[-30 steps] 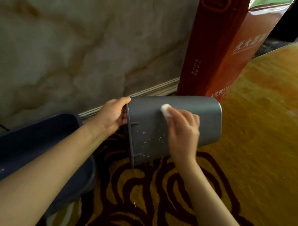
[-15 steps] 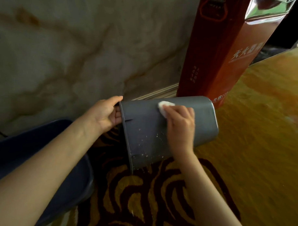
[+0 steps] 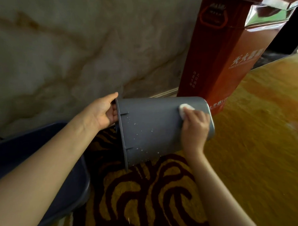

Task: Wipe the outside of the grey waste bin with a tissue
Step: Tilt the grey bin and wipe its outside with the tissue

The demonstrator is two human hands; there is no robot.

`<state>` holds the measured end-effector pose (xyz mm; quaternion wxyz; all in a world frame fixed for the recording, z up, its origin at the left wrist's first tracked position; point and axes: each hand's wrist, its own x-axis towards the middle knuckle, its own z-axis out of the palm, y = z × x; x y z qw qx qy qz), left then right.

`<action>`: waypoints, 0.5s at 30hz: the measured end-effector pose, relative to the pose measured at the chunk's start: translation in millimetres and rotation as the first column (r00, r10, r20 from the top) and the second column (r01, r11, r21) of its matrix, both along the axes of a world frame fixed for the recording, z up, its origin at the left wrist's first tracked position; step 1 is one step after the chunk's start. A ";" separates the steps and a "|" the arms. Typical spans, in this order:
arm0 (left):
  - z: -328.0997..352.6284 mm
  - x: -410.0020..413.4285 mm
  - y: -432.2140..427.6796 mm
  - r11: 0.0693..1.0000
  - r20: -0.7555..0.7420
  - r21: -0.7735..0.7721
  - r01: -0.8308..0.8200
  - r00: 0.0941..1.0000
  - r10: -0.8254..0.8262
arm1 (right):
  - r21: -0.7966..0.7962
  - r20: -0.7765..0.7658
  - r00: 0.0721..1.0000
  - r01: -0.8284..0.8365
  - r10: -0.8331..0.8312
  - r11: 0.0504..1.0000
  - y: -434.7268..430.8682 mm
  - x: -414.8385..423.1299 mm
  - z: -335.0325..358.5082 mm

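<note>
The grey waste bin (image 3: 150, 128) lies on its side above the patterned floor, its rim to the left and its base to the right. White specks dot its side wall. My left hand (image 3: 103, 112) grips the rim, fingers hooked inside the opening. My right hand (image 3: 195, 126) holds a small white tissue (image 3: 185, 109) and presses it against the bin's wall near the base end.
A dark blue plastic basin (image 3: 76, 181) sits at the left under my left arm. A tall red carton (image 3: 227, 47) stands just behind the bin against the marble wall (image 3: 67, 56). Yellow floor (image 3: 255, 143) stretches to the right.
My right hand has slid the tissue along the bin from near its middle toward the base end. The bin has tilted a little, rim lower.
</note>
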<state>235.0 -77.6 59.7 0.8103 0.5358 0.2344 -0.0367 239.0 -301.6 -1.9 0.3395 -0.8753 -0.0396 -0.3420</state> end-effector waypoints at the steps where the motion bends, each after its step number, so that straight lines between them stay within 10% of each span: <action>1: 0.0 0.8 -0.6 1.000 0.008 -0.018 -0.005 1.000 0.006 | -0.003 0.024 0.998 -0.062 0.062 0.998 17.9 -9.4 2.0; 15: 0.6 2.3 12.0 0.994 0.054 -0.081 0.075 0.996 -0.070 | -0.164 0.044 0.903 -0.415 0.427 0.895 100.5 -51.9 14.5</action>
